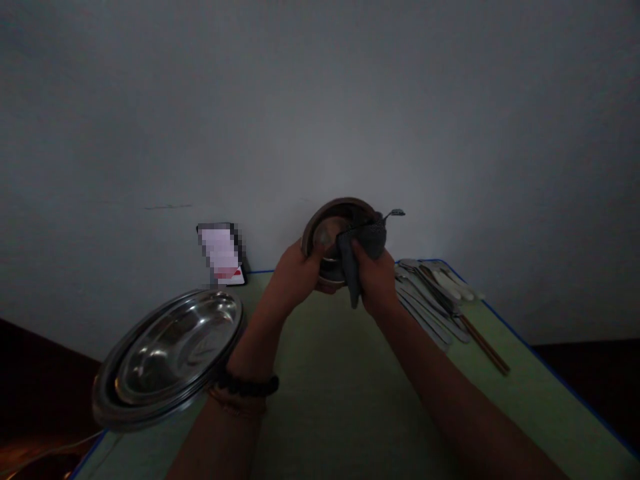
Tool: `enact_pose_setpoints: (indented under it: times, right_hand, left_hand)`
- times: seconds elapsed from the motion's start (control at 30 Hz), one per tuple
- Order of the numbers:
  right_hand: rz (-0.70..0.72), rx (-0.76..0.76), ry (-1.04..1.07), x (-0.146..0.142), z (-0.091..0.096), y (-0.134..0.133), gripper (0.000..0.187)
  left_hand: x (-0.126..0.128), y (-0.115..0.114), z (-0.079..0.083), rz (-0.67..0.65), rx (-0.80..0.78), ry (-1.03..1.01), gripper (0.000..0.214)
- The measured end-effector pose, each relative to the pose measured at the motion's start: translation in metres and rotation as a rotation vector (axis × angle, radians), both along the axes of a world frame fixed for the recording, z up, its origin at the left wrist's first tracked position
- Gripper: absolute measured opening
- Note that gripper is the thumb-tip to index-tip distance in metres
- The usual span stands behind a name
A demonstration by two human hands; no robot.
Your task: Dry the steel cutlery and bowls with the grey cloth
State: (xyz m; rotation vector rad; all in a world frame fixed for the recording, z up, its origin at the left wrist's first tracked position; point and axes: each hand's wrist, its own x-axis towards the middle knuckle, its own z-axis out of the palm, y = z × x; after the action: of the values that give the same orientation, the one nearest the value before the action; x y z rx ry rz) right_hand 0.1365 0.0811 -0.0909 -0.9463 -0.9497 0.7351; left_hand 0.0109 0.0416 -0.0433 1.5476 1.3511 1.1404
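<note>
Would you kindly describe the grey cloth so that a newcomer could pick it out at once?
Start at the green table and look to its far edge, where the left hand holds a round metal bowl. The grey cloth is bunched in the right hand against the bowl's right side. Its soft fabric, with one fold hanging down, sets it apart from the rigid bowl.

Grey cloth (pixel 371 241), seemingly silver bowl (pixel 331 230), green tabletop (pixel 325 380).

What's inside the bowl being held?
The bowl shows shiny inner surface beside the left hand; its right part is hidden by the gray cloth in the right hand.
</note>
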Motion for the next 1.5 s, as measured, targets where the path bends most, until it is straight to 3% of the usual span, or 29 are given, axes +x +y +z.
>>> enact_pose_setpoints:
  times: [0.07,0.17,0.23,0.33,0.47,0.6,0.77,0.83,0.9,1.03,1.23,1.37,1.5]
  right_hand:
    - [0.079,-0.080,0.076,-0.009,-0.015,0.001,0.033]
    - [0.146,-0.153,0.028,-0.011,-0.024,0.003,0.029]
    - [0.130,-0.130,-0.162,-0.004,-0.018,0.004,0.027]
    - [0.088,0.021,-0.554,0.010,0.000,0.001,0.018]
    - [0.100,0.165,-0.777,0.019,0.022,-0.009,0.009]
    - [0.048,0.169,-0.643,0.014,0.022,-0.013,0.016]
    - [0.062,0.011,-0.159,-0.009,-0.002,-0.005,0.032]
    - [0.097,-0.027,-0.069,-0.014,-0.010,-0.001,0.033]
    - [0.096,-0.051,-0.126,-0.011,-0.014,0.003,0.030]
    - [0.118,-0.030,-0.472,0.009,-0.008,0.007,0.021]
    - [0.165,0.140,-0.772,0.015,0.012,-0.006,0.012]
    - [0.140,0.202,-0.713,0.010,0.017,-0.013,0.013]
    - [0.042,0.101,-0.389,0.004,0.008,-0.007,0.029]
  left_hand:
    - [-0.003,0.006,-0.010,0.056,0.015,0.020,0.039]
    - [-0.018,0.012,-0.014,0.089,-0.004,0.224,0.040]
    - [-0.028,0.011,-0.009,0.052,-0.024,0.412,0.044]
    - [-0.036,0.003,0.005,0.042,0.086,0.538,0.042]
    - [-0.035,-0.006,0.016,-0.044,0.151,0.745,0.029]
    - [-0.032,-0.005,0.016,-0.041,0.154,0.714,0.029]
    - [-0.033,0.002,0.008,0.118,0.193,0.502,0.032]
    - [-0.033,0.004,0.003,0.142,0.167,0.403,0.031]
    - [-0.034,0.004,0.001,0.083,0.069,0.318,0.031]
    - [-0.036,0.000,0.005,-0.048,-0.107,0.315,0.038]
    - [-0.037,-0.003,0.011,-0.082,0.013,0.596,0.029]
    - [-0.036,-0.002,0.010,-0.096,0.093,0.618,0.020]
    - [-0.032,0.000,0.010,0.007,0.120,0.482,0.023]
